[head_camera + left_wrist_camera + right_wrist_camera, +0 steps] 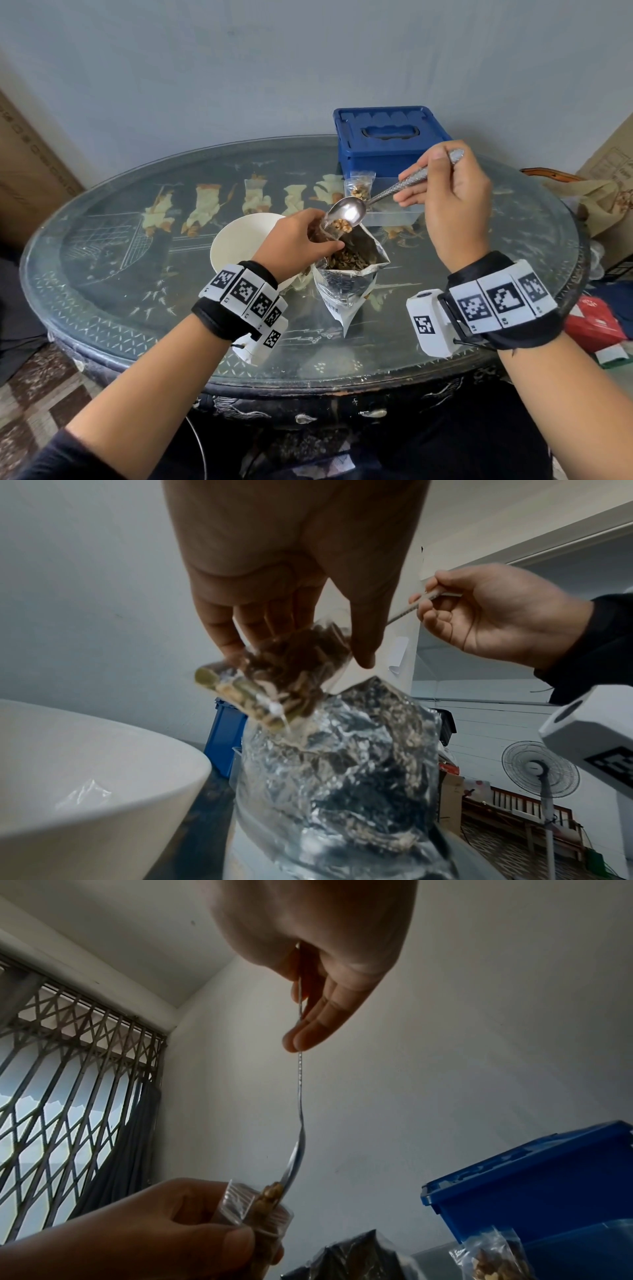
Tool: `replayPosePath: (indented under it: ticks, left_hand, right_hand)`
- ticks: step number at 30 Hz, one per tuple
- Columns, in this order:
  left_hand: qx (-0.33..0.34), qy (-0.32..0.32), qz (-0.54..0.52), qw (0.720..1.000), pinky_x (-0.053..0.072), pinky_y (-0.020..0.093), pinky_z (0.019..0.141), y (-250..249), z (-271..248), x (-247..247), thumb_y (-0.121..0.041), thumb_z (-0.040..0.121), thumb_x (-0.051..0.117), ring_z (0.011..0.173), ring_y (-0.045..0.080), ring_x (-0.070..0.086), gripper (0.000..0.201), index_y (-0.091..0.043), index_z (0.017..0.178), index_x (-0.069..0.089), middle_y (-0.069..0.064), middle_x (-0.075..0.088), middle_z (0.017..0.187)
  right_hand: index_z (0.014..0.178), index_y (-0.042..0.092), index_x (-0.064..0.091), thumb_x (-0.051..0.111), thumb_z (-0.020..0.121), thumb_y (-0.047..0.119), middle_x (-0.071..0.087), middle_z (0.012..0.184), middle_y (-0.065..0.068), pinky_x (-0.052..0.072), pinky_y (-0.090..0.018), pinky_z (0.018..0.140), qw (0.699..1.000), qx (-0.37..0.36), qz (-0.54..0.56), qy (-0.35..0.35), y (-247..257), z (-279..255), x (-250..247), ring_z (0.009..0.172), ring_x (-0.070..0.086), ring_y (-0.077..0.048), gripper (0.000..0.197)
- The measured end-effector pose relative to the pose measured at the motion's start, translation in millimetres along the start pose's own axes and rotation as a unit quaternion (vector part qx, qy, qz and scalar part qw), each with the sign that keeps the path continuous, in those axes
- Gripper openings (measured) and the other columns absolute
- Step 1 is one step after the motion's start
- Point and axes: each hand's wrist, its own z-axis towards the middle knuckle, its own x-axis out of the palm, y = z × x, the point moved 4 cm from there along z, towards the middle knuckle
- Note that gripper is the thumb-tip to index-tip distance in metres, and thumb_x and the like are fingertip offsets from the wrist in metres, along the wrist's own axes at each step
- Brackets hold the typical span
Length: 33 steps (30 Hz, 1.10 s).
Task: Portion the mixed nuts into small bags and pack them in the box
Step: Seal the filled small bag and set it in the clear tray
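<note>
1. A small clear bag partly filled with mixed nuts sits at the centre of the head view, held tilted just above the open mouth of a big foil pouch.
2. The left hand grasps the small bag, fingers and thumb curled round its sides below the opening.
3. A metal spoon rests its bowl at the bag's mouth, with nuts at the bowl's lower edge.
4. The right hand, at centre right, pinches the spoon's patterned handle between thumb and fingertips.
5. The foil pouch stands open on the glass-topped table, dark nuts showing inside.
6. A white bowl stands just left of the pouch; the left wrist view shows clear plastic inside it.
7. A filled small bag stands behind the spoon, in a clear box.
8. A blue lid leans upright behind the box, upper centre-right.
</note>
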Motion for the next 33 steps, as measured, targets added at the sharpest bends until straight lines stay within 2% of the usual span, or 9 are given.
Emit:
replayPosePath:
  ticks: [5, 9, 15, 21, 27, 33]
  left_hand:
    - [0.0, -0.013, -0.02, 1.0, 0.041, 0.017, 0.079, 3, -2, 1, -0.035, 0.077, 0.072, 0.094, 0.012, 0.057, 0.054, -0.011, 0.123, 0.054, 0.002, 0.064, 0.108]
    - [0.001, -0.024, -0.023, 0.999, 0.041, 0.017, 0.079, 4, -4, 2, -0.034, 0.077, 0.073, 0.094, 0.012, 0.057, 0.053, -0.011, 0.121, 0.055, 0.001, 0.064, 0.107]
    - [0.021, -0.015, 0.001, 1.0, 0.039, 0.016, 0.081, -2, -6, 2, -0.033, 0.078, 0.072, 0.098, 0.013, 0.055, 0.054, -0.01, 0.123, 0.053, 0.003, 0.061, 0.112]
    - [0.029, -0.008, 0.017, 0.999, 0.036, 0.013, 0.08, -4, -6, 2, -0.032, 0.079, 0.071, 0.099, 0.013, 0.054, 0.054, -0.01, 0.125, 0.052, 0.005, 0.06, 0.115]
    - [0.032, -0.018, 0.011, 0.999, 0.038, 0.014, 0.079, -2, -7, 3, -0.032, 0.078, 0.072, 0.095, 0.011, 0.053, 0.053, -0.01, 0.123, 0.053, 0.003, 0.06, 0.111]
    - [0.019, -0.077, -0.061, 0.995, 0.047, 0.018, 0.075, 8, -14, 1, -0.028, 0.075, 0.075, 0.089, 0.012, 0.058, 0.044, -0.01, 0.111, 0.057, -0.004, 0.06, 0.095]
  right_hand:
    - [0.081, 0.023, 0.046, 0.033, 0.1, 0.014, 0.062, 0.072, -0.001, 0.053, -0.025, 0.05, 1.0, 0.002, 0.012, -0.015, 0, 1, -3, 0.052, 0.063, -0.011, 0.025]
    - [0.08, 0.022, 0.046, 0.032, 0.101, 0.015, 0.062, 0.071, -0.003, 0.052, -0.025, 0.049, 0.999, 0.024, 0.018, -0.023, -1, 1, -5, 0.05, 0.062, -0.01, 0.026]
    - [0.079, 0.018, 0.046, 0.033, 0.102, 0.016, 0.064, 0.07, -0.006, 0.05, -0.021, 0.047, 0.995, 0.097, 0.031, -0.02, -14, -1, -5, 0.05, 0.063, -0.013, 0.027]
    - [0.077, 0.014, 0.047, 0.035, 0.101, 0.016, 0.064, 0.069, -0.009, 0.048, -0.022, 0.046, 0.981, 0.175, 0.073, -0.032, -30, -3, -4, 0.049, 0.063, -0.016, 0.026]
    - [0.078, 0.014, 0.047, 0.035, 0.101, 0.017, 0.064, 0.07, -0.01, 0.049, -0.021, 0.047, 0.983, 0.166, 0.07, -0.031, -26, -1, -4, 0.05, 0.064, -0.015, 0.026]
    - [0.078, 0.016, 0.047, 0.034, 0.101, 0.016, 0.063, 0.069, -0.008, 0.053, -0.027, 0.049, 0.988, 0.116, 0.07, -0.075, -17, 5, -14, 0.048, 0.062, -0.015, 0.026]
